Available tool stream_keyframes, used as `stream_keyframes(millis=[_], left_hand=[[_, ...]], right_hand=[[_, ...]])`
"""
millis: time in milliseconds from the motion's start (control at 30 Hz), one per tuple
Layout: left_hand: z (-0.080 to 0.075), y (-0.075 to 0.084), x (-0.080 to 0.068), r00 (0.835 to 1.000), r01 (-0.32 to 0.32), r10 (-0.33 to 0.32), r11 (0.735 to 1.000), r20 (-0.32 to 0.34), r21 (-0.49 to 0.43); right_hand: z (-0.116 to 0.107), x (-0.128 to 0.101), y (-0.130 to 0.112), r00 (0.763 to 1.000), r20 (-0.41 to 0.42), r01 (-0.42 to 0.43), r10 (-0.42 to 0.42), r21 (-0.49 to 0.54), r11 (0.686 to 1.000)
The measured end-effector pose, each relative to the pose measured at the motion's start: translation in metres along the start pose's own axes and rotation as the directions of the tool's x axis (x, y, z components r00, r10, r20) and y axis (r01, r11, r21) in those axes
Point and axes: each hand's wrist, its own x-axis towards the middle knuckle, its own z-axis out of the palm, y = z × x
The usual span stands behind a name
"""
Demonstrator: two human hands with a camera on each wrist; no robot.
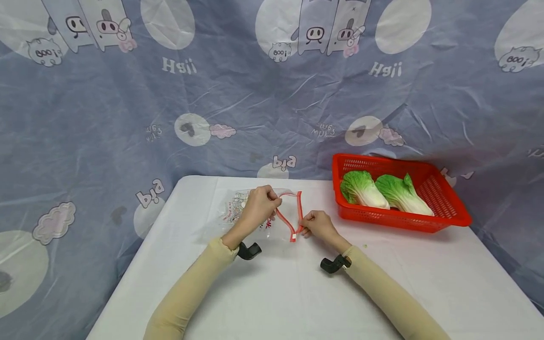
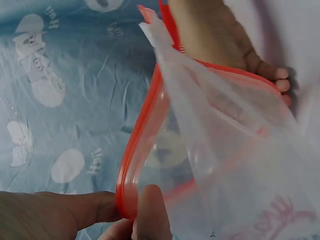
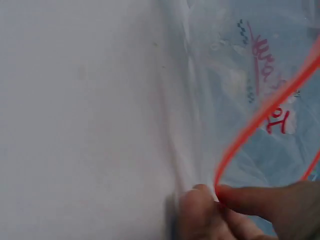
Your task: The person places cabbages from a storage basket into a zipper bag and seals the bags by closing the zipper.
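A clear zip bag (image 1: 255, 212) with a red seal strip (image 1: 297, 212) lies on the white desk (image 1: 276, 293), just in front of the person and left of the red basket (image 1: 450, 208). Its long axis runs across the desk, the closed bottom towards the person's left and the mouth pointing to their right, towards the basket.

The left hand (image 1: 261, 205) rests over the bag, and its grip is a pinch of thumb and finger on one lip of the red strip; the left wrist view shows the strip bowed upward from that pinch. The right hand (image 1: 318, 224) has a narrow grip too, fingertips (image 3: 200, 202) nipping the other lip near the strip's nearer end, where a small white tab shows. Between the two pinches the mouth stands parted in a loop.

Red printing marks the bag's side. In the basket, well apart from the hands, lie two green-and-white cabbages (image 1: 384, 191) side by side. A blue printed cloth (image 1: 106, 141) hangs behind the desk.
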Motion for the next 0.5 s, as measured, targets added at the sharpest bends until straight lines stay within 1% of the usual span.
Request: stream_keyframes(millis=[67, 167, 200, 267, 300, 367, 400, 433, 500], left_hand=[[0.003, -0.001, 0.000, 1.000, 0.002, -0.002, 1.000, 0.024, -0.003], [0.006, -0.004, 0.000, 0.998, 0.019, -0.018, 1.000, 0.057, -0.009], [0.007, -0.006, 0.000, 0.998, 0.026, -0.025, 1.000, 0.065, -0.014], [0.008, -0.008, 0.001, 0.997, 0.043, -0.042, 0.999, 0.071, -0.018], [0.009, -0.009, 0.002, 0.996, 0.052, -0.050, 0.998, 0.075, -0.023], [0.010, -0.010, 0.003, 0.994, 0.068, -0.066, 0.997, 0.085, -0.027], [0.010, -0.011, 0.003, 0.993, 0.075, -0.072, 0.997, 0.092, -0.029], [0.010, -0.011, 0.004, 0.992, 0.080, -0.077, 0.996, 0.099, -0.027], [0.011, -0.013, 0.004, 0.990, 0.086, -0.083, 0.996, 0.114, -0.028]], right_hand=[[-0.011, -0.006, -0.009, 0.999, 0.051, 0.017, -0.012, -0.097, 0.995], [-0.037, -0.018, -0.032, 0.990, 0.136, 0.061, -0.028, -0.247, 0.967], [-0.048, -0.022, -0.042, 0.988, 0.150, 0.071, -0.029, -0.280, 0.958], [-0.071, -0.029, -0.060, 0.986, 0.164, 0.078, -0.030, -0.292, 0.953], [-0.084, -0.031, -0.068, 0.987, 0.158, 0.074, -0.028, -0.298, 0.952], [-0.109, -0.031, -0.078, 0.994, 0.107, 0.057, -0.025, -0.307, 0.950], [-0.122, -0.030, -0.081, 0.997, 0.074, 0.053, -0.030, -0.329, 0.943], [-0.134, -0.028, -0.082, 0.999, 0.039, 0.049, -0.038, -0.357, 0.933], [-0.156, -0.021, -0.081, 0.999, -0.029, 0.029, -0.047, -0.444, 0.895]])
